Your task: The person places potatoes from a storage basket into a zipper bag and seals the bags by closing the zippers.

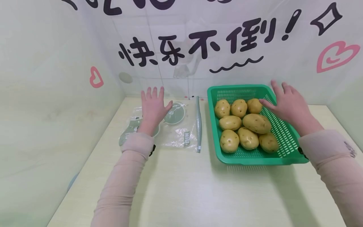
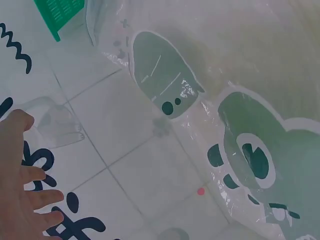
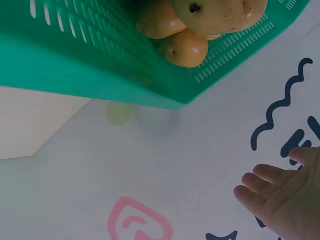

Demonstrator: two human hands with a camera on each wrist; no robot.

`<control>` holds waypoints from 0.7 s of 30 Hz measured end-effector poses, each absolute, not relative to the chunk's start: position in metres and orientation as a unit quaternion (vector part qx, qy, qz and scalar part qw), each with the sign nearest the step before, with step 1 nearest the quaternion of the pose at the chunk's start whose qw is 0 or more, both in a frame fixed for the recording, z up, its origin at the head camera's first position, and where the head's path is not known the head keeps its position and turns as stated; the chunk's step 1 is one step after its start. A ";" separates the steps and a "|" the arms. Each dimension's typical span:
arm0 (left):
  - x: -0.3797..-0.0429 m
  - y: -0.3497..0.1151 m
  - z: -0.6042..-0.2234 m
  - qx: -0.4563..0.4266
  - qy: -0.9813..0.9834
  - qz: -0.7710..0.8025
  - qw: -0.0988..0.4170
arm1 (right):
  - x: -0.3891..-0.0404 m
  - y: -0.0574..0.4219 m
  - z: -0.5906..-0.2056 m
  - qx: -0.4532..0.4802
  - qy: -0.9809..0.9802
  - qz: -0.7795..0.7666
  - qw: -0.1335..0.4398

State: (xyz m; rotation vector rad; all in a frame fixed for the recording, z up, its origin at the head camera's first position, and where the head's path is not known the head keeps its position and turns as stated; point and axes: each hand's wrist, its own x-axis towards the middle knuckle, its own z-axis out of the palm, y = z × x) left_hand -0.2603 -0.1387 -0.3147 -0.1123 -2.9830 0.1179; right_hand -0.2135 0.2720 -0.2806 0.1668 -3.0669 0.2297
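Note:
My left hand [image 1: 153,108] is spread over a clear zip bag [image 1: 175,135] with green printed shapes and a grey-green slider strip along its right side. In the left wrist view the left hand [image 2: 25,175] shows at the left edge, fingers apart, with the bag's green print [image 2: 165,75] beyond. My right hand [image 1: 292,105] hovers over the right rim of a green plastic basket [image 1: 214,135], its fingers straight and holding nothing. Several yellow potatoes [image 1: 256,123] lie inside the basket. The right wrist view has the right hand [image 3: 285,195] with loosely extended fingers, the basket above it.
Both things sit on a pale wooden table [image 1: 181,186], the bag left of the basket. Behind them hangs a white sheet [image 1: 193,69] with black lettering and pink hearts. Another pale wall surface [image 1: 51,104] closes the left side.

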 end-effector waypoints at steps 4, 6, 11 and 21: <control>-0.257 -0.132 -0.319 -0.052 -0.995 0.018 0.084 | -0.209 0.269 -0.283 0.067 -0.994 0.086 0.024; -0.255 -0.128 -0.323 -0.059 -0.994 0.008 0.091 | -0.206 0.268 -0.285 0.073 -0.993 0.092 0.019; -0.249 -0.118 -0.333 -0.077 -0.991 -0.004 0.108 | -0.199 0.265 -0.292 0.077 -0.992 0.102 -0.006; -0.241 -0.099 -0.351 -0.106 -0.987 -0.041 0.113 | -0.189 0.264 -0.312 0.078 -0.989 0.116 -0.039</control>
